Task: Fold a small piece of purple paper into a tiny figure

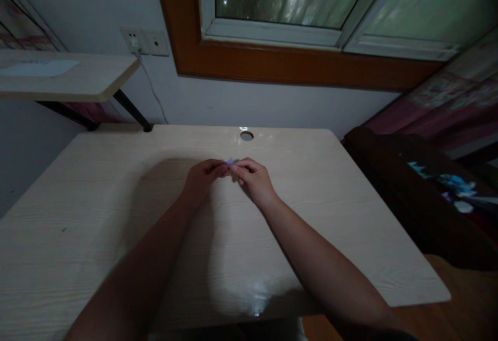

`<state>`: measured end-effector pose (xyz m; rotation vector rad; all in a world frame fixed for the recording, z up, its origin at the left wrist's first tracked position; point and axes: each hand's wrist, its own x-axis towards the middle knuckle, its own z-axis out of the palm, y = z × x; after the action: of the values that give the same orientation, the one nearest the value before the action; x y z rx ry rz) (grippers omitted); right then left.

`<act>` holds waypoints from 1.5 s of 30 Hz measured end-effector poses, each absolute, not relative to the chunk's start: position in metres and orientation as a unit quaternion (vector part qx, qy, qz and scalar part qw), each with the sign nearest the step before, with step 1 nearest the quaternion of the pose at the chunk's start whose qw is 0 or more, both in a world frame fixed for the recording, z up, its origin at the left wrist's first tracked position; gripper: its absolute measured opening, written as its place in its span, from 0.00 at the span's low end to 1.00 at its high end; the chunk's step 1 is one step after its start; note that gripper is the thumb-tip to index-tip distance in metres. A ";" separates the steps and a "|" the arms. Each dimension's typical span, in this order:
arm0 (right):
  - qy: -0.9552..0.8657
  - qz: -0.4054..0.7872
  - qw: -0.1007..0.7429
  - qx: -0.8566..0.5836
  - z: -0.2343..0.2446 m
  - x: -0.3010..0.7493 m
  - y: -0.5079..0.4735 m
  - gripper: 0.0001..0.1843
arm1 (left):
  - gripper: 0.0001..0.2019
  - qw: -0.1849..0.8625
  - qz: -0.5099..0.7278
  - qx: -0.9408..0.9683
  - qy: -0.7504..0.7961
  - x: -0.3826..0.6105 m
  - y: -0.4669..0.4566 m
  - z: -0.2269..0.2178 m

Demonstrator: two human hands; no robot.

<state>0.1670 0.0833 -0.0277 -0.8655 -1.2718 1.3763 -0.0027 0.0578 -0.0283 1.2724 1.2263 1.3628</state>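
Observation:
Over the far middle part of the pale wood-grain desk, both my hands meet around a small light-purple piece. It looks thin, like paper, but most of it is hidden by fingers, so its exact kind cannot be made out. My left hand pinches its left side between thumb and forefinger. From the other side, my right hand pinches it the same way, the fingertips of both hands nearly touching.
A round cable hole lies beyond my hands near the desk's back edge. At left, a raised shelf on black legs bears a sheet of paper. A cable hangs from a wall socket. Dark furniture with blue items stands right.

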 end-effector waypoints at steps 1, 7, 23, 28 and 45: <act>-0.538 0.566 0.512 -0.357 -0.028 0.167 0.083 0.11 | 0.15 0.440 0.555 0.507 0.492 -0.003 0.058 -0.029; -0.589 0.512 0.514 -0.356 -0.031 0.166 0.081 0.10 | 0.12 0.444 0.554 0.514 0.481 -0.005 0.058 -0.028; -0.544 0.589 0.487 -0.347 -0.031 0.168 0.084 0.12 | 0.18 0.416 0.584 0.532 0.450 -0.003 0.058 -0.036; -0.519 0.611 0.481 -0.355 -0.026 0.166 0.082 0.13 | 0.16 0.413 0.595 0.540 0.428 -0.002 0.056 -0.032; -0.536 0.581 0.507 -0.344 -0.028 0.164 0.080 0.17 | 0.13 0.409 0.588 0.548 0.432 0.000 0.056 -0.027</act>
<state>0.1638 0.0803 -0.0278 -0.8297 -1.2919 1.4008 0.0002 0.0560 -0.0267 1.3793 1.0888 1.4815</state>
